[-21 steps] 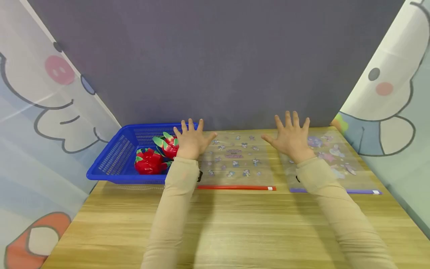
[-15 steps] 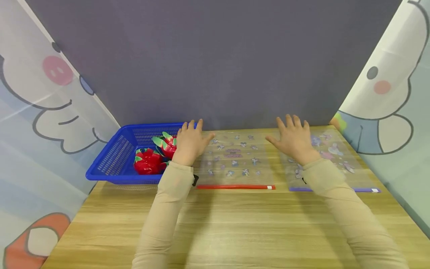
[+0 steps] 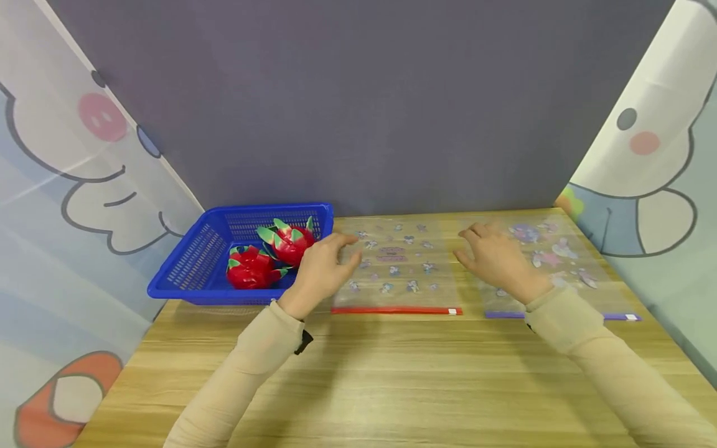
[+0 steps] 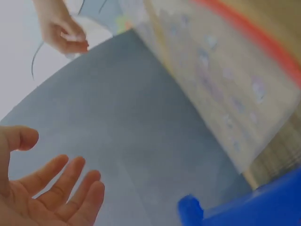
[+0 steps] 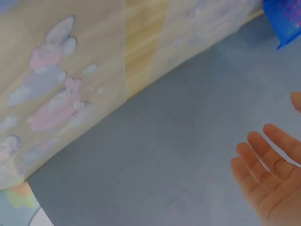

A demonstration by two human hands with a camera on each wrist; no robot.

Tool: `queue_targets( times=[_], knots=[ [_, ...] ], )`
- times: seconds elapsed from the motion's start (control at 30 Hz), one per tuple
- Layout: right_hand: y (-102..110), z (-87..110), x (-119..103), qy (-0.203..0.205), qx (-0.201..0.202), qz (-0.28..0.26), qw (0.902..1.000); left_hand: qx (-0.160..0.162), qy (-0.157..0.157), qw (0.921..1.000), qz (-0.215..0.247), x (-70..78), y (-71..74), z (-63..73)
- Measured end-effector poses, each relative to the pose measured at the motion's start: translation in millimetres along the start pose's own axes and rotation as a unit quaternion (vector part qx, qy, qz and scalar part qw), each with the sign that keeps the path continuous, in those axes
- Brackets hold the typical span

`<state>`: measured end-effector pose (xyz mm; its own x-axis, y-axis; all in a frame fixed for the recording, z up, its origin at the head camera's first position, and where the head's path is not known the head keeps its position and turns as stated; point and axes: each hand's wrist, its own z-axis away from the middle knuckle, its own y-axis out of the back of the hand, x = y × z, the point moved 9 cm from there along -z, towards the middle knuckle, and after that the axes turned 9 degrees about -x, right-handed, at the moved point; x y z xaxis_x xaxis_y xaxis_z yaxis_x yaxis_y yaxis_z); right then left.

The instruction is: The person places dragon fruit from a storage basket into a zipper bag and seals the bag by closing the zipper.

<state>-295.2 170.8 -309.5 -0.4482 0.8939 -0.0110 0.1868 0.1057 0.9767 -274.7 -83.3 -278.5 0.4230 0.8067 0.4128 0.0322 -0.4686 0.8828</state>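
My left hand (image 3: 320, 269) hovers by the right end of a blue plastic basket (image 3: 178, 274), fingers loosely bent and holding nothing. Inside the basket lie two shiny red dragon fruits with green-tipped scales, one dragon fruit (image 3: 251, 269) nearer the front and another dragon fruit (image 3: 290, 244) behind it. Over the left part of the right-hand bag is my right hand (image 3: 500, 258), its fingers relaxed. A clear printed zip bag (image 3: 392, 274) with a red slider strip lies flat between the hands. The other printed zip bag (image 3: 585, 295) has a purple strip. Both wrist views show bare palms.
All of this rests on a wood-grain table (image 3: 392, 373). A dark grey panel (image 3: 364, 112) rises along its back edge. Cartoon-printed curtains hang at both sides, a left curtain (image 3: 67, 249) and a right curtain (image 3: 661, 186).
Both hands, earlier spread with fingers pointing forward, have come lower and back toward the person. Their fingers are now bent, and both hands have turned inward. Basket and bags stay put.
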Motion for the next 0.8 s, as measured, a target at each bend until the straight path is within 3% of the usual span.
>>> queue_targets(
  times=[0.23,0.43,0.6,0.8],
  knots=[
    [-25,10.2,-10,0.012,-0.044,-0.084,0.9954,-0.043,-0.022,0.9968,0.063,-1.0,-19.6,17.0],
    [-47,16.3,-23,0.03,-0.077,-0.143,0.9862,-0.088,-0.037,0.986,0.137,-11.2,-45.9,27.9],
    [-60,18.5,-36,0.051,-0.097,-0.161,0.9808,-0.112,-0.04,0.9824,0.144,-17.8,-65.7,34.4],
    [-72,17.4,-58,0.106,-0.115,-0.165,0.9737,-0.122,-0.05,0.9803,0.148,-21.0,-76.7,38.2]
  ],
)
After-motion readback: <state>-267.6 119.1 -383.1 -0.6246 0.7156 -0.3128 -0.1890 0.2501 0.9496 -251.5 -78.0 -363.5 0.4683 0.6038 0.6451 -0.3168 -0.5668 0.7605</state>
